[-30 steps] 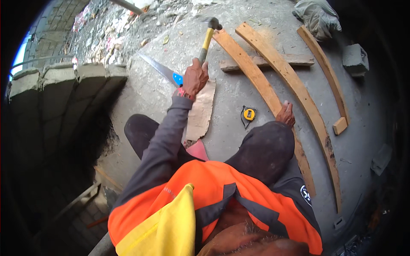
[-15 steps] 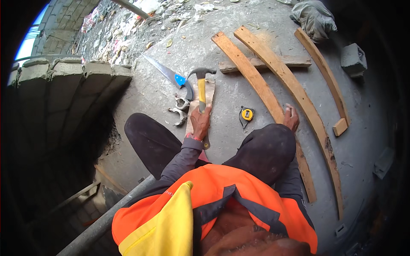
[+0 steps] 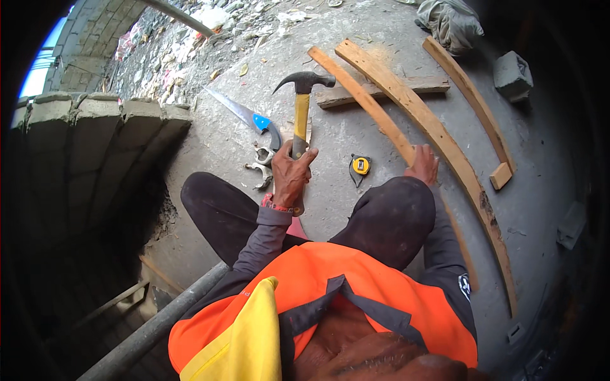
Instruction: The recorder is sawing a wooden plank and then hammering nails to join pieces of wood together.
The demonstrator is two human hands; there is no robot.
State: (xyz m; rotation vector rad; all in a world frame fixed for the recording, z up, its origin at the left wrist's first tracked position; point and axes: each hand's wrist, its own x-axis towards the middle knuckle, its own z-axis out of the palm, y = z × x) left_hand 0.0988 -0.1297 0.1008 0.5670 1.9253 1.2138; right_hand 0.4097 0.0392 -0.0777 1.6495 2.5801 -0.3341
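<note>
My left hand [image 3: 290,174] grips a claw hammer [image 3: 302,101] upright, with black head and yellow-and-grey handle. Left of it lie a handsaw [image 3: 238,111] with blue-and-black handle and some curved grey metal pieces [image 3: 260,174]; brown cardboard [image 3: 305,130] shows partly behind the hammer. My right hand [image 3: 424,164] is closed on the leftmost long curved board [image 3: 362,100] beside my knee. A yellow-and-black tape measure [image 3: 361,165] lies between my hands. A second curved board [image 3: 406,105] lies alongside to the right, with a shorter one [image 3: 470,95] beyond.
A crosswise timber [image 3: 426,86] lies at the far side, with a small wood offcut [image 3: 500,174], a grey block [image 3: 512,73] and a crumpled sack [image 3: 448,22] rightward. A dark drop with block steps [image 3: 95,117] is left, a metal pipe [image 3: 159,322] lower left, rubble [image 3: 210,32] beyond.
My left hand pulled the hammer back from the far board end, then raised it slightly, its head turned crosswise. The board in my right hand has shifted and looks narrower, turned toward its edge.
</note>
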